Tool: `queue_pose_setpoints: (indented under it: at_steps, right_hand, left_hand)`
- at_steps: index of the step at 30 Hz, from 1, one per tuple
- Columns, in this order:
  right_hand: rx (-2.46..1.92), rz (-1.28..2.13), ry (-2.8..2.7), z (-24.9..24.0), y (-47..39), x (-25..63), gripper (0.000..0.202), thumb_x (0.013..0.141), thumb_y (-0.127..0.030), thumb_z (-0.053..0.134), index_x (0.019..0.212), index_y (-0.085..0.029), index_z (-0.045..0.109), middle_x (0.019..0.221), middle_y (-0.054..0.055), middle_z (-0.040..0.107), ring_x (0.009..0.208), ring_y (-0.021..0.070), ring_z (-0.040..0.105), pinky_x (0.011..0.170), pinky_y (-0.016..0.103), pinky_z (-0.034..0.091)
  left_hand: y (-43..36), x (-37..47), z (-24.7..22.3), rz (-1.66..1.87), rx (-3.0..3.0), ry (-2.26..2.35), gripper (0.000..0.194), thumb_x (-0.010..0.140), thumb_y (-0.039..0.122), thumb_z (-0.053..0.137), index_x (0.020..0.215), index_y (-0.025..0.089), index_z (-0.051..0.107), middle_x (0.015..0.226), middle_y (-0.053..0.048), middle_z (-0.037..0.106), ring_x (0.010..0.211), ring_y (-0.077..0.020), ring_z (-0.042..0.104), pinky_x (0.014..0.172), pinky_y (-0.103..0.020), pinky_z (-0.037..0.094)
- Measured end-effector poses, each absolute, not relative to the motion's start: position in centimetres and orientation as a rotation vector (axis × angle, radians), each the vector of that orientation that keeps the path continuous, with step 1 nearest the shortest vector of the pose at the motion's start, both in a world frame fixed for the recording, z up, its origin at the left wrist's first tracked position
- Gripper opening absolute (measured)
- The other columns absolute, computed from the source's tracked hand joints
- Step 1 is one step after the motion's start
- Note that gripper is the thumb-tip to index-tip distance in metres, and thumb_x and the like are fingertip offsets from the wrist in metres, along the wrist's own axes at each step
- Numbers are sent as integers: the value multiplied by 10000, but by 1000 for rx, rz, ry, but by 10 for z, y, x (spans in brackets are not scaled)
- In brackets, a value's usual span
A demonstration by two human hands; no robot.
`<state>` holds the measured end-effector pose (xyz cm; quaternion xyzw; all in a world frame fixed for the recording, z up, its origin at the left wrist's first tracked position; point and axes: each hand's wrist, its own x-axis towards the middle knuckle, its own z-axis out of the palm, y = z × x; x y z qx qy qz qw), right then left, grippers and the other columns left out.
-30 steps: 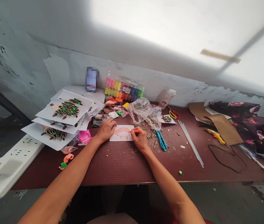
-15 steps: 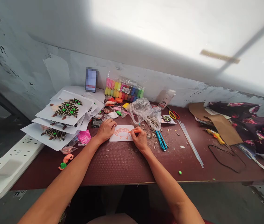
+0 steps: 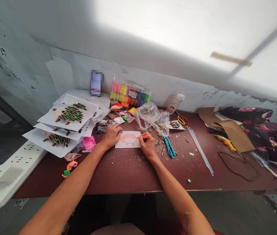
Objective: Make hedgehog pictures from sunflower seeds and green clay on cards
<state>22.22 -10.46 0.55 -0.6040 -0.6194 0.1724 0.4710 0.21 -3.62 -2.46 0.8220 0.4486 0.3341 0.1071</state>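
Observation:
A white sheet of paper (image 3: 119,144) lies on the dark red table, with an orange drawing (image 3: 129,139) of a rounded animal with short legs. My right hand (image 3: 147,143) is closed on an orange pen (image 3: 145,137), its tip at the right part of the drawing. My left hand (image 3: 112,135) rests at the paper's upper left corner, fingers bent and close together; nothing is seen in it. Right of the paper lie sunflower seeds (image 3: 158,142) and a blue cutter knife (image 3: 169,147).
Stacked papers with seed hedgehogs (image 3: 71,113) and a power strip (image 3: 13,173) are at the left. Clay packs (image 3: 130,94), a plastic bag (image 3: 148,114) and a bottle (image 3: 175,103) stand behind. Scissors (image 3: 182,120), clear sticks (image 3: 200,151) and a glue gun (image 3: 226,143) lie to the right.
My right hand has shifted slightly to the right with the orange pen. A few more orange marks seem to show at the drawing's right part. My left hand stays at the paper's corner.

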Motion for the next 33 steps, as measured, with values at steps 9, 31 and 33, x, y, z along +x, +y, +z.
queue_pose_setpoints:
  at_steps: [9,31,33]
  right_hand:
    - [-1494,408,-1542,6,-105,222,245,836,-381,529,660,-216,569,580,-8,588,511,134,516,537,253,383]
    - [-1477,385,-1585,5,-104,222,248,829,-373,529,633,-220,528,542,-23,544,473,119,458,513,248,327]
    - [-1486,368,-1580,4,-104,222,241,825,-366,526,632,-221,524,539,-26,537,471,118,453,513,249,324]
  left_hand:
    - [-37,3,-23,990,2426,1338,190,850,101,492,835,202,653,855,-67,610,865,-245,576,801,-387,472]
    - [-38,4,-21,987,2433,1344,194,850,96,488,835,190,657,859,-74,615,860,-250,576,801,-392,472]
    - [-38,4,-21,989,2431,1343,196,848,94,487,835,190,658,859,-74,615,860,-250,577,802,-392,474]
